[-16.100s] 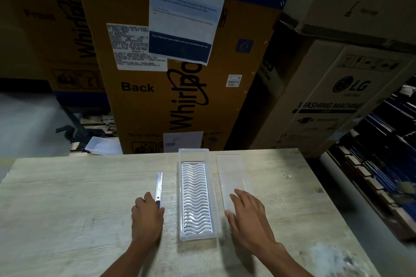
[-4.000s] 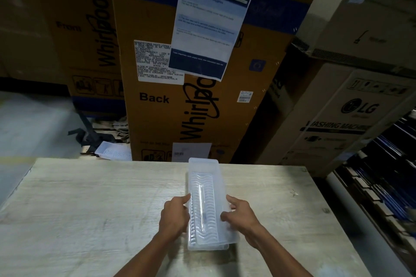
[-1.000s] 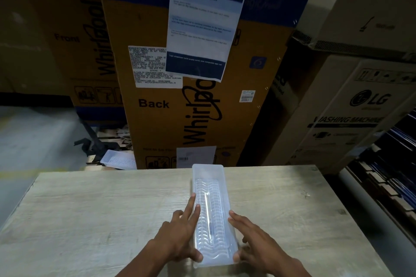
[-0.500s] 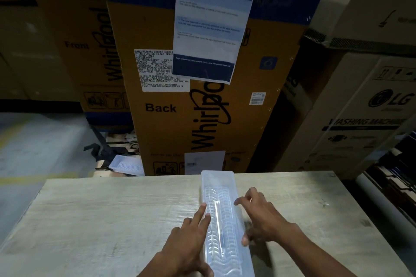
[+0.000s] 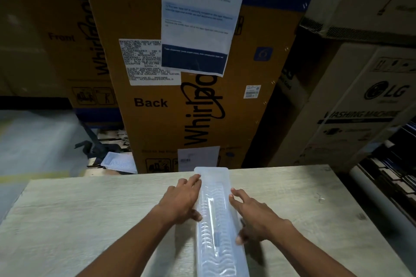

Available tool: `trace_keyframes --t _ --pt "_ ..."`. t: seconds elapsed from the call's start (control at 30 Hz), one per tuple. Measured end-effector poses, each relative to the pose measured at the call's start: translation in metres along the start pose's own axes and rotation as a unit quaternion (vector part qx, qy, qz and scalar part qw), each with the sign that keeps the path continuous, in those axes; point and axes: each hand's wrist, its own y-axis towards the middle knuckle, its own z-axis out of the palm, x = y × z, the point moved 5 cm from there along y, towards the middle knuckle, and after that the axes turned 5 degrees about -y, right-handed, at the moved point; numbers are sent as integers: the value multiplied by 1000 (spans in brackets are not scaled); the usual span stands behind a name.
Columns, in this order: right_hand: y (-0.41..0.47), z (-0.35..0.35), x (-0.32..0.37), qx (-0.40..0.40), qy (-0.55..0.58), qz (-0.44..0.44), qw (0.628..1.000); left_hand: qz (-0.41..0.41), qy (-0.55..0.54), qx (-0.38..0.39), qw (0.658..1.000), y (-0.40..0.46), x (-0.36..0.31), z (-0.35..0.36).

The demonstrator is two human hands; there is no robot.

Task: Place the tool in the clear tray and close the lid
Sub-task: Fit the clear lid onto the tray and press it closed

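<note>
Lid [image 5: 212, 177] on clear tray [image 5: 221, 254], tool [image 5: 212, 220] inside, seen through lid. My left hand [image 5: 182, 200] has slid up tray's left edge toward far end; right hand [image 5: 254, 213] back along right edge. Fingers spread flat, pressing, gripping nothing. Tray mid-bench [image 5: 90, 220]. Closing nearly done.

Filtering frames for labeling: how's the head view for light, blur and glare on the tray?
Head view: dim overall, warm cast. Motion blur softens the poster text and both hands, left hand and right hand. The lidded clear tray is hazy, but the tool still shows through as a pale streak. Arm shadows fall on the table. Wide-angle bowing leans the boxes.
</note>
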Motion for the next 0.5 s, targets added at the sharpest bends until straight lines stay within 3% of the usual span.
trace_keyframes --t 0.23,0.43,0.5 --pt "6 -4 12 -22 -47 -6 999 -11 43 53 998 11 9 5" --pt "7 0 9 -17 -30 -5 999 -15 16 68 997 16 12 6" --pt "8 0 8 -18 -25 -5 1000 -23 -40 80 996 17 12 5"
